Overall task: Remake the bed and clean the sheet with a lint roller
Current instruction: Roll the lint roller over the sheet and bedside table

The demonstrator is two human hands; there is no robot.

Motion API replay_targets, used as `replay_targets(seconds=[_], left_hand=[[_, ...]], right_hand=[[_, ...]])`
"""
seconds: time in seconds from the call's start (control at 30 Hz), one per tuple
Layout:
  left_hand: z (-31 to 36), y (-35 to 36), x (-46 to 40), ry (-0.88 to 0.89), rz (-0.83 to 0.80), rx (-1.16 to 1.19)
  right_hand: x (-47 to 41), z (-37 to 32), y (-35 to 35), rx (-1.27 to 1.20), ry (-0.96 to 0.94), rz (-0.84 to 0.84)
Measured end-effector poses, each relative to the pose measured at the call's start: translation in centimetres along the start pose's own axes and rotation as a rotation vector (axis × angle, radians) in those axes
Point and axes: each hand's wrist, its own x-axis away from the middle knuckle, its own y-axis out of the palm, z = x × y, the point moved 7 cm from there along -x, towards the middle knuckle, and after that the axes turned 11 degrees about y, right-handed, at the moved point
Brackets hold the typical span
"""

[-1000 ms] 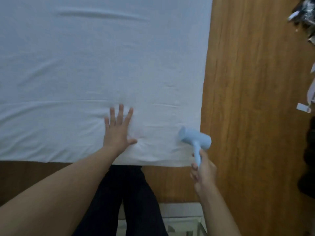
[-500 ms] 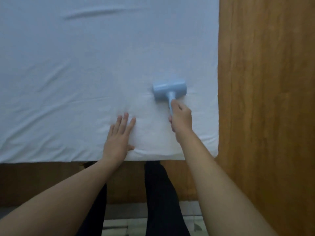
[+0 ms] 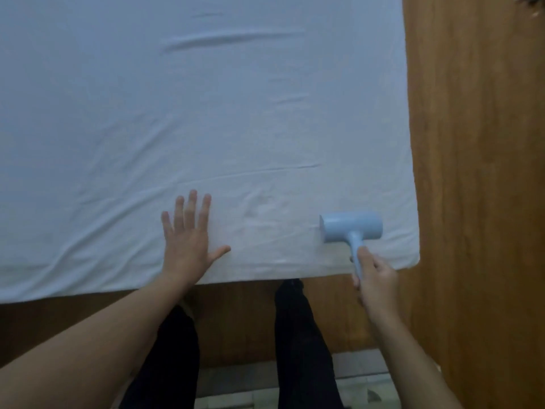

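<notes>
A white sheet (image 3: 191, 113) covers the bed and fills most of the view, with shallow creases across it. My left hand (image 3: 188, 240) lies flat on the sheet near its front edge, fingers spread and straight. My right hand (image 3: 376, 278) grips the handle of a light blue lint roller (image 3: 351, 228). The roller's head rests on the sheet close to the bed's front right corner.
A wooden bed frame (image 3: 472, 172) runs along the right side and along the front edge under the sheet. My dark trouser legs (image 3: 298, 335) stand against the front board, with pale floor tiles (image 3: 354, 391) below.
My right hand has pulled the lint roller back toward me and to the right, from mid-sheet to the front right corner. My left hand stays pressed flat in the same spot.
</notes>
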Motion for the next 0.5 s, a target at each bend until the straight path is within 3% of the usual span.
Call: replay_targets(seconds=[0.07,0.13,0.27,0.37,0.5], left_hand=[[-4.3,1.3,1.0,-0.004,-0.141,0.014],[-6.5,2.3,1.8,0.113,-0.221,-0.036],[-7.6,2.7,2.0,0.193,-0.163,-0.068],[-7.4,2.9,2.0,0.167,-0.177,-0.062],[-7.3,2.2,2.1,0.204,-0.231,-0.058]], right_hand=[[-0.7,-5.3,4.7,-0.057,-0.033,-0.054],[-2.3,-10.9,9.9,-0.124,-0.076,-0.106],[-5.0,-18.0,17.8,-0.200,-0.052,-0.141],[-4.9,-15.6,18.2,-0.137,0.010,-0.117],[-1.4,-4.9,14.3,-0.059,0.122,-0.127]])
